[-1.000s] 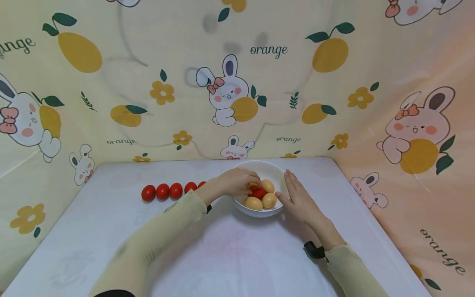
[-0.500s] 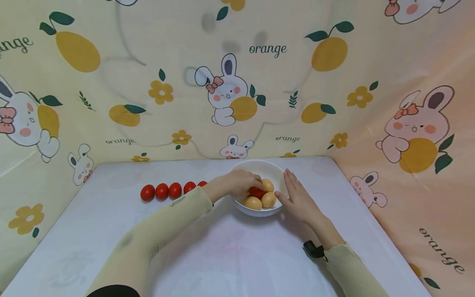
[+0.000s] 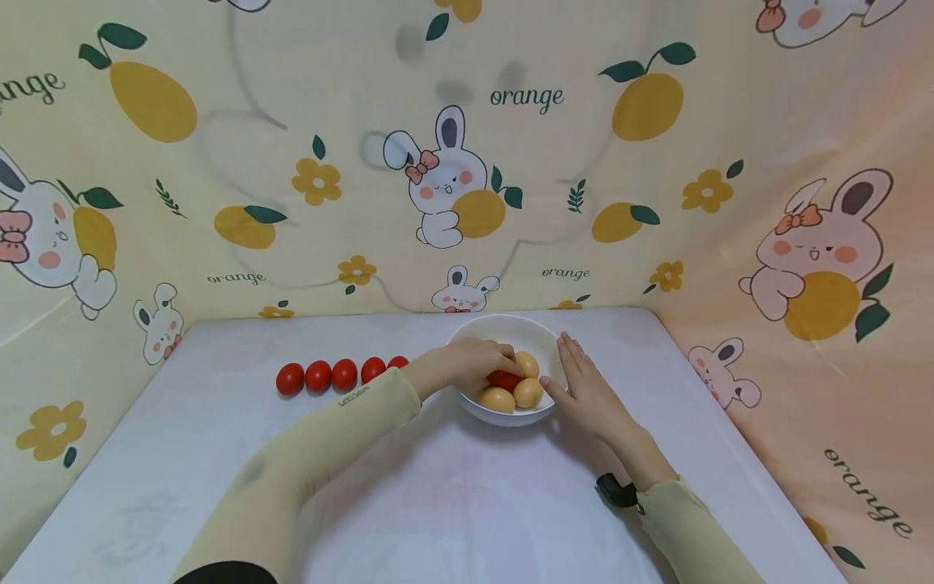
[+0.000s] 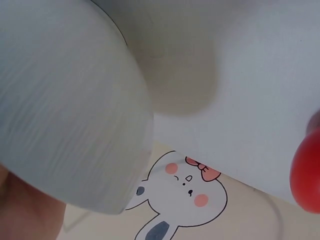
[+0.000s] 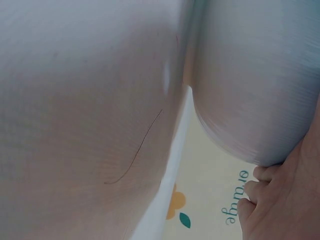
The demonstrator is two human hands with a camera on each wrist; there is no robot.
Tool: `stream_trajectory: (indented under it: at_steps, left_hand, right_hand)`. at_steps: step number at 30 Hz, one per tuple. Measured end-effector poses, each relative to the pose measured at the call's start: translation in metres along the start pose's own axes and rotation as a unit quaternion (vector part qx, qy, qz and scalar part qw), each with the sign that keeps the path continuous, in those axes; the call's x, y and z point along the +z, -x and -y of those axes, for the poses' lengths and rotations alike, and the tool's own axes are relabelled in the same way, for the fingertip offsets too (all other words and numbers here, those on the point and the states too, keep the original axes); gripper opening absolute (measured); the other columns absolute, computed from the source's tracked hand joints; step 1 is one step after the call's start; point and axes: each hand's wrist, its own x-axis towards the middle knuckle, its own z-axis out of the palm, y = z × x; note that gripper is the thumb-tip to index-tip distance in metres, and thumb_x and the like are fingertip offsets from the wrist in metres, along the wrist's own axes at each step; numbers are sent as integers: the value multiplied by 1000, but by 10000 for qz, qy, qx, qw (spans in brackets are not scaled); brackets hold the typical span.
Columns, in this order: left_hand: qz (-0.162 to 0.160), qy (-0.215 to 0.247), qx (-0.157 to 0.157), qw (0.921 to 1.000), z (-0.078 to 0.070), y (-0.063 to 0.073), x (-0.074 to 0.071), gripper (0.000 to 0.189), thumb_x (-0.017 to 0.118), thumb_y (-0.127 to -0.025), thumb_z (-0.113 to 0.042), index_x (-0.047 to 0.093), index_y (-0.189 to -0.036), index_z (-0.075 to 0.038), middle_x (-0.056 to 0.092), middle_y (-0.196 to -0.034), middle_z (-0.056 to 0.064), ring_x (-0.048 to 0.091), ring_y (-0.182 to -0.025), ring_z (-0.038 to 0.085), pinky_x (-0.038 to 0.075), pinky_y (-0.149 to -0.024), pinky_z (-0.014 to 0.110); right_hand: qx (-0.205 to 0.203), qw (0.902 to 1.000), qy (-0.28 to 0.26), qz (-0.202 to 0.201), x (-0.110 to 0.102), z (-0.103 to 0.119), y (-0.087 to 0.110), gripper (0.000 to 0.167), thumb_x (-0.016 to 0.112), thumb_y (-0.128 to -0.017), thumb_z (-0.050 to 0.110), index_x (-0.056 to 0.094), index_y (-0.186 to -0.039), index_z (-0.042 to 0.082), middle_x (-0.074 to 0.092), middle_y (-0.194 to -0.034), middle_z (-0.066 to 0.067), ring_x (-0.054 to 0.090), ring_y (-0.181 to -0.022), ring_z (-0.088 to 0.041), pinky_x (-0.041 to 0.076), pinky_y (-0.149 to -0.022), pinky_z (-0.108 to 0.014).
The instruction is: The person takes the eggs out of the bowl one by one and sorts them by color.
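Note:
A white bowl [image 3: 477, 330] stands near the back of the table, with several beige eggs [image 3: 528, 392] and a red egg [image 3: 503, 380] inside. My left hand [image 3: 473, 362] reaches over its left rim, fingers curled down round the red egg, which they partly cover. The thumb is hidden. Along the bowl's right side rests my right hand [image 3: 593, 399], fingers straight and together, thumb at the rim. In the right wrist view its fingers [image 5: 257, 190] lie against the bowl's outer wall [image 5: 250, 75]. The left wrist view shows the bowl [image 4: 75, 110] close up.
Left of the bowl, several red eggs [image 3: 318, 377] lie in a row on the white table [image 3: 467, 503]; the left forearm hides the row's right end partly. A printed cloth [image 3: 328, 97] with rabbits and oranges hangs behind and at the sides.
My left hand has moved slightly right and lower into the bowl, and its fingers now cover more of the red egg. The right hand has stayed against the bowl.

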Motion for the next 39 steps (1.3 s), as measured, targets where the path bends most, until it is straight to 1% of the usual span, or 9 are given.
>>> stream_trajectory:
  at_steps: [5,8,11,17,24,28,32,35,39]
  left_hand:
    - [-63,52,-6,10000,0,2,1,62,80,-90,-15,61,-147,-29,61,-137,3,62,-115,19,49,-104,31]
    - [-108,104,-62,9999,-1,3,-1,57,78,-92,-16,62,-146,-26,61,-136,4,61,-114,20,49,-103,30]
    - [-199,10,-108,9997,-2,5,-3,53,75,-95,-17,62,-145,-24,61,-137,5,61,-115,21,49,-103,30]
    - [-507,-90,-159,9985,-3,8,-8,53,76,-93,-17,63,-144,-20,60,-137,6,60,-119,23,49,-104,31]
    - [-947,339,-167,9948,-2,15,-12,53,77,-93,-14,62,-143,-13,59,-135,9,58,-122,24,50,-106,29]
    - [-1345,625,-89,9889,-1,20,-14,53,78,-93,-12,61,-143,-11,58,-136,11,58,-123,23,51,-106,31]
    - [-1730,1010,-168,9796,0,25,-15,56,79,-92,-12,58,-144,-8,55,-139,12,60,-121,24,52,-105,34]
    - [-2031,1152,-247,9721,0,29,-14,57,78,-93,-13,57,-145,-6,53,-144,11,58,-127,24,50,-108,35]
    - [-2481,1134,-374,9613,1,36,-12,60,77,-93,-13,54,-148,-5,53,-151,8,51,-139,24,43,-116,37]
  right_hand:
    - [-16,10000,-6,-18,0,1,1,85,48,-108,48,10,-164,-3,6,-173,-18,8,-158,-42,17,-124,-62]
    - [1,10000,-37,-35,0,1,1,85,49,-108,47,10,-164,-3,6,-173,-18,9,-159,-42,17,-124,-61]
    - [20,10000,-36,-43,0,2,1,85,50,-108,47,11,-164,-3,7,-173,-18,9,-159,-42,17,-124,-62]
    - [58,10000,-19,-49,1,2,1,86,49,-107,49,12,-164,-2,7,-173,-18,10,-159,-41,18,-124,-61]
    - [47,10000,13,-46,1,2,0,87,49,-107,52,11,-164,-2,7,-173,-18,9,-159,-41,18,-124,-61]
    - [40,10000,-21,-52,2,1,0,86,49,-107,50,11,-164,-2,7,-173,-18,9,-159,-41,17,-125,-61]
    - [52,10000,-16,-49,1,2,0,85,50,-107,48,11,-164,-3,7,-173,-18,9,-159,-41,17,-125,-61]
    - [86,10000,-5,-36,1,2,-1,85,51,-107,45,11,-164,-3,7,-173,-18,9,-159,-42,17,-124,-61]
    - [125,9999,16,-29,2,1,-1,84,51,-107,44,11,-165,-1,7,-173,-18,9,-159,-42,17,-124,-62]
